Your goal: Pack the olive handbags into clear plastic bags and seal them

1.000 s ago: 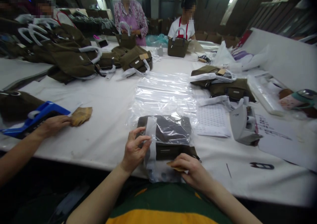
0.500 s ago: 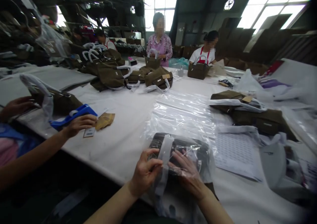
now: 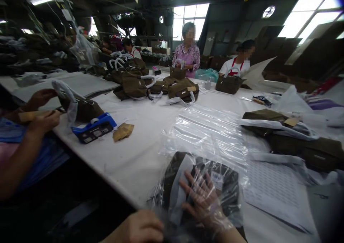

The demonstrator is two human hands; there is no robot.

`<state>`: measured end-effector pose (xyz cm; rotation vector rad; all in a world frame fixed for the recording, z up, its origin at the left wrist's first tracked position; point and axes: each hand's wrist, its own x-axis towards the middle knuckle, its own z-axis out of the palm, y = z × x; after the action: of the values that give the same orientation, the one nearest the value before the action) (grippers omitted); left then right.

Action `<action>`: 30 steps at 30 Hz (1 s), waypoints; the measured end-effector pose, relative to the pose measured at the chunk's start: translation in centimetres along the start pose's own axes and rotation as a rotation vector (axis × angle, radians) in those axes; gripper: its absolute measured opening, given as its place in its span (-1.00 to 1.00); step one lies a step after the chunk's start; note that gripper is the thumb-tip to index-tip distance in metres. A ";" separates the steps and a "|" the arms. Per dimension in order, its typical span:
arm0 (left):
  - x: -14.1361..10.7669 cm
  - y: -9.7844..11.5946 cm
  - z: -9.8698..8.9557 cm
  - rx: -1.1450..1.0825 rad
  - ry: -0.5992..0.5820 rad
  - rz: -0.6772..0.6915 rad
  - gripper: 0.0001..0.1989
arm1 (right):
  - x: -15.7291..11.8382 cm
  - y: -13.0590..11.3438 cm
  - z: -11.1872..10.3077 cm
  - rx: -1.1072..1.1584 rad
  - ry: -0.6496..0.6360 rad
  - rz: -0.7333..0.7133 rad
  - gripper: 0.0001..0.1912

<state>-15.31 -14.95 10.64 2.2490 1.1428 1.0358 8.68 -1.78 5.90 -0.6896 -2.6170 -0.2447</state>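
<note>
Dark olive handbag (image 3: 228,189), folded flat inside a clear plastic bag (image 3: 206,128), lying on the white-covered table (image 3: 139,157) at 6 o'clock of the view, directly under the right hand (image 3: 204,203). Right hand open with fingers (image 3: 194,189) spread wide, pressed flat on the handbag, pinching nothing, and visible through the film. Left hand (image 3: 134,228) at 7 o'clock, only partly in view at the bottom edge, just beside the plastic; state of its grip not possible to tell. Long axis of the plastic bag running from 6 o'clock toward about 12 to 1 o'clock, with loose film spreading across the table beyond the handbag. White-wrapped handle (image 3: 178,189) lying along the handbag's left part, in nearly the same direction. Just beside the plastic at 4 o'clock, a printed sheet (image 3: 274,189); at 2 to 3 o'clock, more olive handbags (image 3: 290,139). At 9 o'clock, a blue plastic holder (image 3: 94,128) and a kraft-paper tag (image 3: 123,132) on the table, and a co-worker's two hands (image 3: 40,100) holding a tan card near another handbag (image 3: 83,110).
</note>
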 end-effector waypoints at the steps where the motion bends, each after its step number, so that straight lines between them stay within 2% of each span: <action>1: 1.5 0.1 -0.2 -0.006 0.070 -0.013 -0.67 | 0.0 0.0 -0.1 0.022 0.008 -0.002 -0.31; 2: 3.3 -0.1 -0.2 -0.009 0.131 -0.029 -0.60 | -0.1 -0.1 -0.2 0.045 0.024 -0.002 -0.33; 3: 5.1 -0.4 0.2 -0.022 0.143 -0.024 -0.50 | -0.3 -0.1 -0.3 0.073 0.054 -0.002 -0.36; 6: 9.0 -2.4 3.6 0.015 0.002 0.037 -0.32 | -2.6 0.1 -0.3 0.137 0.200 -0.039 -0.57; 8: 9.7 -4.0 6.3 0.147 -0.079 0.072 -0.33 | -4.9 0.3 -0.2 0.091 0.283 0.012 -0.62; 10: 9.4 -5.0 8.1 0.308 -0.126 0.129 -0.37 | -7.1 0.4 -0.4 0.006 0.302 0.138 -0.63; 12: 8.9 -5.1 8.8 0.448 -0.159 0.222 -0.40 | -8.5 0.5 -0.7 -0.018 0.256 0.225 -0.60; 16: 9.9 -3.4 9.2 0.553 -0.228 0.387 -0.40 | -8.6 1.3 -0.7 0.114 0.144 0.243 -0.58; 20: 11.8 -2.2 10.5 0.554 -0.272 0.328 -0.30 | -7.8 2.1 0.2 0.341 0.315 0.144 -0.58; 22: 12.4 -2.2 11.0 0.573 -0.286 0.283 -0.27 | -8.3 1.9 0.3 0.431 0.367 0.187 -0.54; 24: 12.5 -2.3 11.3 0.598 -0.306 0.259 -0.27 | -10.0 1.2 -0.3 0.449 0.323 0.261 -0.50; 26: 12.6 -2.3 11.3 0.611 -0.312 0.251 -0.28 | -12.5 0.3 -1.3 0.430 0.247 0.247 -0.50; 27: 12.7 -2.3 11.4 0.610 -0.311 0.254 -0.29 | -13.9 -0.1 -1.9 0.386 0.272 0.286 -0.48; 28: 12.9 -2.3 11.5 0.603 -0.306 0.261 -0.31 | -15.1 -0.4 -2.3 0.319 0.340 0.383 -0.45; 30: 13.2 -2.1 11.6 0.584 -0.295 0.279 -0.34 | -16.8 -0.2 -2.9 0.194 0.508 0.726 -0.32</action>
<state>-2.35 -3.32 7.54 2.9616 1.1223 0.4571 22.88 -9.94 1.10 -1.2516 -1.7508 0.0543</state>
